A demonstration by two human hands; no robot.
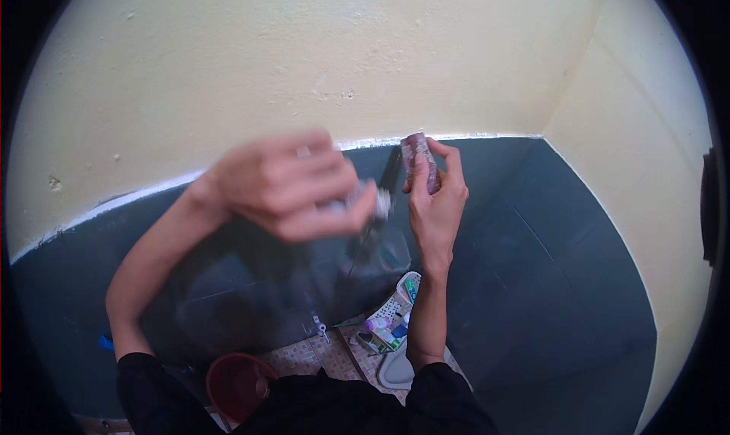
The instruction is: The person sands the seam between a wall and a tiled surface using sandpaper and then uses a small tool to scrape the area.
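My right hand grips a folded reddish-brown piece that looks like sandpaper, with whitish patches on its face. It is held upright in front of the ledge where the cream wall meets the dark grey-green wall. To its left my left hand is raised before the same ledge, smeared by motion. Its fingers are curled around a small whitish thing, too blurred to name. A white, rough-edged strip runs along the joint between the two walls.
Below are a red bucket, a small tap and a white perforated basket with several toiletry packs. A pale grey basin-like fixture is set in the tiled floor. A wall corner stands at the right.
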